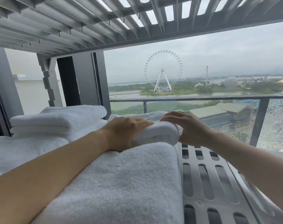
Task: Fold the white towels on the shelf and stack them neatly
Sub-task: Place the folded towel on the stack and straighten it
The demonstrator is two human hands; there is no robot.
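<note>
The step in hand looks like the last shaping of a small folded towel [160, 132], which lies on top of a larger folded towel [121, 180] on the slatted grey shelf [207, 180]; to the left, a stack of folded towels [56, 120] already sits on the same shelf beside the window. The left hand [123, 133] lies over the near-left end of the small towel, fingers stretched forward and nearly flat along its top, pressing down rather than clamping. The right hand [189, 128] is cupped at the towel's right end, thumb low against the rounded fold and fingers arched loosely over the top, half open and steadying it. Whether the right fingertips actually pinch a layer of cloth is hard to tell, since the fold hides their undersides. Judging from this, the next move calls for squaring the small towel's edges with the one below, pressing out the bulge at the rolled end, and then either leaving it there or lifting it with both hands to the stack at the left, keeping the layers from sliding apart.
</note>
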